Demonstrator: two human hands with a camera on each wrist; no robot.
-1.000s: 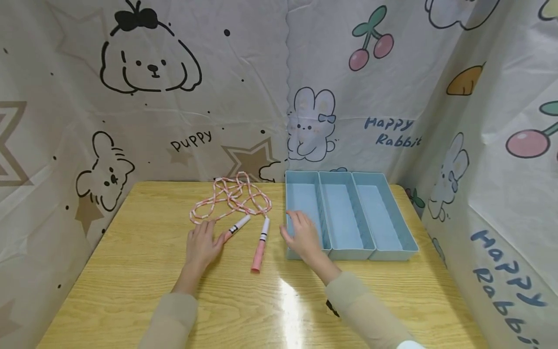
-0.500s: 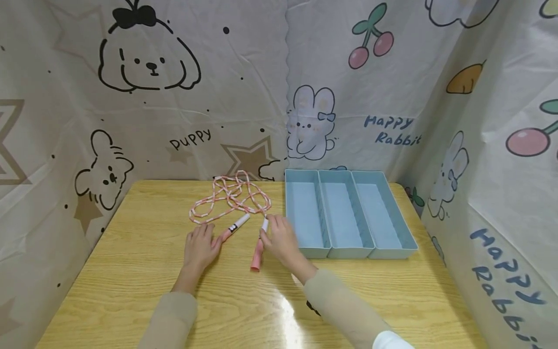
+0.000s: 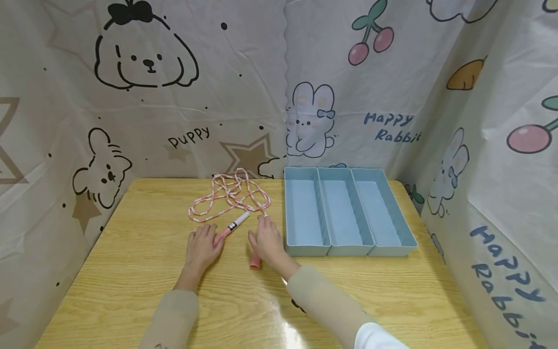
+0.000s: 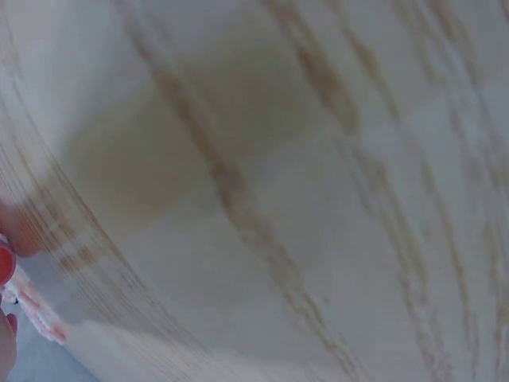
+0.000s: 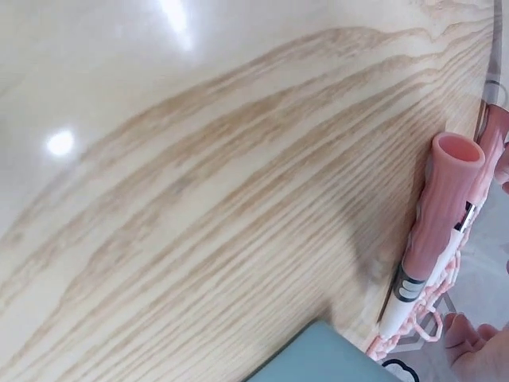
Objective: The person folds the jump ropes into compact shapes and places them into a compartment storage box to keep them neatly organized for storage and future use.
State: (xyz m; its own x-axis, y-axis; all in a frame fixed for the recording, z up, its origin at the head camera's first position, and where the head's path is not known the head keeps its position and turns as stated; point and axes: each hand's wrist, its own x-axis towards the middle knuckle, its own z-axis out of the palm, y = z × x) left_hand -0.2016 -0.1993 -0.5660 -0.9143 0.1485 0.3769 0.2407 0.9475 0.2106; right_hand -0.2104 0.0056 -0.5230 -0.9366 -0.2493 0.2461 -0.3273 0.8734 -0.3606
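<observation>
A pink-and-white beaded jump rope [image 3: 235, 191] lies loosely looped at the back of the table. Its left handle [image 3: 237, 222] slants away from my left hand [image 3: 203, 246], whose thumb and fingers close on the pink end. In the left wrist view, the handle's red end [image 4: 5, 263] shows between the fingers. Over the second handle [image 3: 255, 261] my right hand [image 3: 269, 242] hangs with loosely bent fingers, hiding most of it in the head view. The right wrist view shows that pink handle [image 5: 437, 211] on the wood, its grip uncovered.
Right of the rope stands a light blue tray [image 3: 350, 251] with three long compartments, near my right hand. The wooden table [image 3: 131, 271] is backed by a hanging cloth [image 3: 244, 97] printed with cartoon animals, which also runs along both sides.
My right hand has moved left from the tray's near-left edge to over the right handle, covering it in the head view. My left hand has stayed at the left handle.
</observation>
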